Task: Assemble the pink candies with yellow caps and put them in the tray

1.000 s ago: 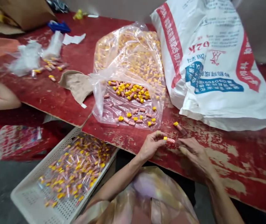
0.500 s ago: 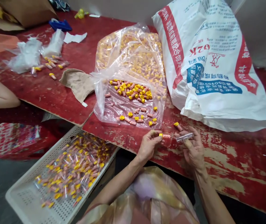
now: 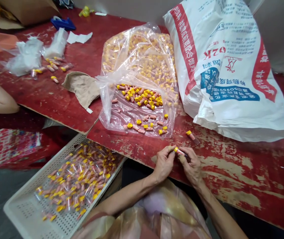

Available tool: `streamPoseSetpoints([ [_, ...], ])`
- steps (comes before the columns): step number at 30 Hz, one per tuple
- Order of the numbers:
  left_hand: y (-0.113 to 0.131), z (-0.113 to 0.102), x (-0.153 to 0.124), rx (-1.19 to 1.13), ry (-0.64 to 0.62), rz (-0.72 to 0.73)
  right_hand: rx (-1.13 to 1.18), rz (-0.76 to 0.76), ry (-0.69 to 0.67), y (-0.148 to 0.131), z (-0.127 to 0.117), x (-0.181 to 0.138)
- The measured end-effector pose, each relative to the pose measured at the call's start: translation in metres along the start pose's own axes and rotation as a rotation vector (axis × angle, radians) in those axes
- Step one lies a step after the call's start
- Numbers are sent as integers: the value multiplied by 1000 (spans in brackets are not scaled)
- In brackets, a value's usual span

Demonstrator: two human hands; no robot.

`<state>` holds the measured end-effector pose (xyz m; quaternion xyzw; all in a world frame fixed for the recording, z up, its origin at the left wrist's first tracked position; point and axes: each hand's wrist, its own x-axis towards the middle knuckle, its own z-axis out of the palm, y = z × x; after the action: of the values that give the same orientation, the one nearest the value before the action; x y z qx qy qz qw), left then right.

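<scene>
My left hand [image 3: 164, 163] pinches the yellow cap end of a small yellow-capped tube [image 3: 180, 152] with a pink-and-white patterned body. Around its other end, the fingers of my right hand [image 3: 193, 167] are closed. The clear outer tube is mostly hidden by those fingers, so how far the patterned piece sits inside it cannot be made out. Just beyond my right hand, another yellow-capped tube [image 3: 192, 136] lies on the table. A clear plastic bag [image 3: 107, 119] lies past my hands, its mouth towards me, with many loose yellow-capped patterned pieces inside.
Below the table edge at left, a white perforated crate [image 3: 19, 207] holds many capped tubes. A large white printed sack [image 3: 236, 113] stands at right. Beige cloth [image 3: 82, 88], several tubes, plastic bags [image 3: 28, 56] and a blue tape dispenser [image 3: 63, 24] lie leftward, near another person's arm [image 3: 1, 96].
My hands have come together. The yellow-capped piece in my left hand and the clear tube in my right, apart before, now meet end to end. The tube on the table stays put.
</scene>
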<state>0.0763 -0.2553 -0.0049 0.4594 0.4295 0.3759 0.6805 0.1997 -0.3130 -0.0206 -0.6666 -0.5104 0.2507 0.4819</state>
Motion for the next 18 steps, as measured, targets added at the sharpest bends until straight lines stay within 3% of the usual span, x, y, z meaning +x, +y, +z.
streamPoseSetpoints([
  [4, -4, -2, 2, 127, -47, 94, 17, -43, 67, 3, 8, -5],
  [12, -6, 1, 13, 202, -73, 118, -91, -146, 131, 10, 12, -1],
  [14, -1, 1, 14, 259, -138, 147, -108, -169, 127, 14, 9, 3],
  [16, 9, -3, 20, 340, -184, 242, -161, -213, 107, 22, 3, 9],
  [18, 23, -11, 33, 427, -83, 380, -264, -277, 111, 31, -4, 16],
])
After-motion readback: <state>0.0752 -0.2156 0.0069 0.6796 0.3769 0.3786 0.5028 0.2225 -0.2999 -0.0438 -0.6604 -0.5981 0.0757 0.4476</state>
